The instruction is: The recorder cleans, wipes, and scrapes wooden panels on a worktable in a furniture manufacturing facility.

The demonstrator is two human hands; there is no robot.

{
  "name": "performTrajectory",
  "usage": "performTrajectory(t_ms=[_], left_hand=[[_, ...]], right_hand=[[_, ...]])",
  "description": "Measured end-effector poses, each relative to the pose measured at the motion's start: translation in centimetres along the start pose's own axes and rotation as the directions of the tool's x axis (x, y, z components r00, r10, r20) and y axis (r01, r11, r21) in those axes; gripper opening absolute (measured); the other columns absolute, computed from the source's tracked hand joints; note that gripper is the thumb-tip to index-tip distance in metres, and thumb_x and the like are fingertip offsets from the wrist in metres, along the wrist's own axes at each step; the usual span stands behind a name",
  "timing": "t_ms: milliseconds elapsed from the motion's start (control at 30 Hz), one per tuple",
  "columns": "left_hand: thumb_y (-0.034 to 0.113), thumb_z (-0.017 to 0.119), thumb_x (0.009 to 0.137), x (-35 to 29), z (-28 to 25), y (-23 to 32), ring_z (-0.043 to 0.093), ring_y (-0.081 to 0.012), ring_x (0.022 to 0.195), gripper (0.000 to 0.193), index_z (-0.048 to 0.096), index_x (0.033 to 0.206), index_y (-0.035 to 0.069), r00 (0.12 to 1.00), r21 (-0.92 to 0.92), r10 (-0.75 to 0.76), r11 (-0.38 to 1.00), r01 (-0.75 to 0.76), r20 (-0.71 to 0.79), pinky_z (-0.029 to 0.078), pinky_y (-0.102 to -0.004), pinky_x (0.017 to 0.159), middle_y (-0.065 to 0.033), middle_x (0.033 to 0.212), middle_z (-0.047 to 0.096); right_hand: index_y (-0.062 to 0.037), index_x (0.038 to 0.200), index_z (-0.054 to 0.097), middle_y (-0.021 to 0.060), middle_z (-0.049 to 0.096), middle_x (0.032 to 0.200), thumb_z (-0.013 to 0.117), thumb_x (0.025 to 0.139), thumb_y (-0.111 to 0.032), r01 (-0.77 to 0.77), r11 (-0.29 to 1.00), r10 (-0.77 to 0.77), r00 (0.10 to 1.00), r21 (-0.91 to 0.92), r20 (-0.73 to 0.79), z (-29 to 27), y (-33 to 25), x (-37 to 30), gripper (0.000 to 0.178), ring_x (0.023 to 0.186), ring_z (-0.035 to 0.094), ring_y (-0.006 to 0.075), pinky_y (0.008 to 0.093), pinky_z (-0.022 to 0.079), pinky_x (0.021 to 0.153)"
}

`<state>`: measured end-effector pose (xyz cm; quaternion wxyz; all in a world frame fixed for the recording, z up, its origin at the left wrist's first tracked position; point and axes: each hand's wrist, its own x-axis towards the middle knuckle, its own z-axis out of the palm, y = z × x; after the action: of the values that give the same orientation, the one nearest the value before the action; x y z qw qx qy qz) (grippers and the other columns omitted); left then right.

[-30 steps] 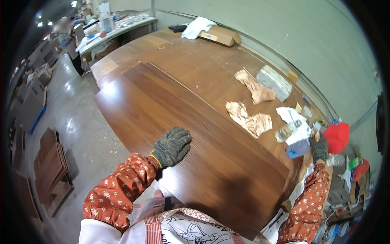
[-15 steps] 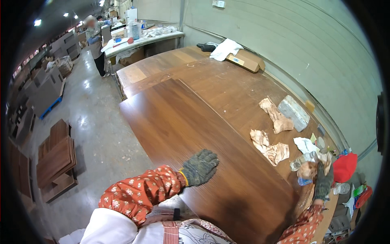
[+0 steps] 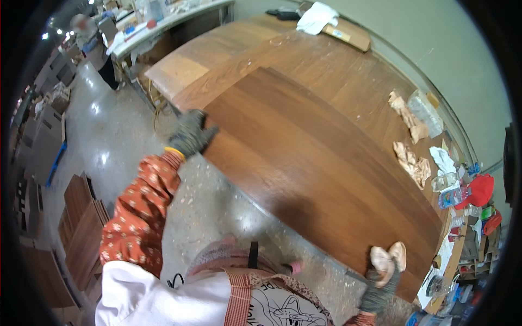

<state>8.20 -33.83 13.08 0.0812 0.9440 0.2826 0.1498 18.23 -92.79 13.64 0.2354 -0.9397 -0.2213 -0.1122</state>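
A large brown wood-grain panel point(image 3: 304, 163) lies on the work table in front of me. My left hand point(image 3: 190, 132), in a dark grey knit glove, rests at the panel's far left corner. Its thumb is spread over the top face; the fingers lie along the edge, their tips partly hidden. At the panel's near right edge is my right hand point(image 3: 376, 290), also gloved, closed on a bunched beige cloth point(image 3: 384, 263). The cloth sits against the panel's surface, with its ends sticking out past the fingers.
Crumpled beige cloths point(image 3: 412, 164) and a clear plastic-wrapped block point(image 3: 426, 113) lie along the wall side. Bottles and a red cloth point(image 3: 479, 191) crowd the right. A white rag drapes a cardboard box point(image 3: 348, 36) at the back. Another person point(image 3: 93, 46) stands far left, beyond stacked panels point(image 3: 82, 223).
My left hand has gone from the panel's middle to its far left corner. My right hand has come from the clutter on the right to the panel's near edge with the beige cloth.
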Motion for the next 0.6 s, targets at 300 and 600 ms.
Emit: performTrajectory(t_ms=[300,600], left_hand=[[0.059,0.072,0.071,3.5,-2.3,-9.6,0.065,-0.0209,0.062,0.055,0.069,0.083,0.005,0.857,-0.212,-0.159,0.932,0.295,0.490,0.052,-0.0341,0.066,-0.0071,0.065,0.066],[0.031,0.073,0.075,6.6,0.4,-11.1,0.067,-0.0284,0.077,0.032,0.065,0.086,0.002,0.695,0.061,0.521,0.777,-0.626,0.495,0.055,-0.0362,0.068,-0.0133,0.089,0.068]], right_hand=[[-0.0003,0.130,0.053,0.0208,0.053,0.132,0.066,0.082,-0.018,0.589,0.806,-0.561,0.792,-0.061,0.241,11.3,-16.5,2.2,0.053,0.124,0.050,0.0394,0.0525,0.037,0.104],[0.0001,0.113,0.054,0.0200,0.053,0.102,0.056,0.087,-0.016,0.757,0.582,-0.794,0.607,0.297,0.009,30.6,-42.5,9.7,0.031,0.097,0.054,0.0344,0.0463,0.041,0.089]])
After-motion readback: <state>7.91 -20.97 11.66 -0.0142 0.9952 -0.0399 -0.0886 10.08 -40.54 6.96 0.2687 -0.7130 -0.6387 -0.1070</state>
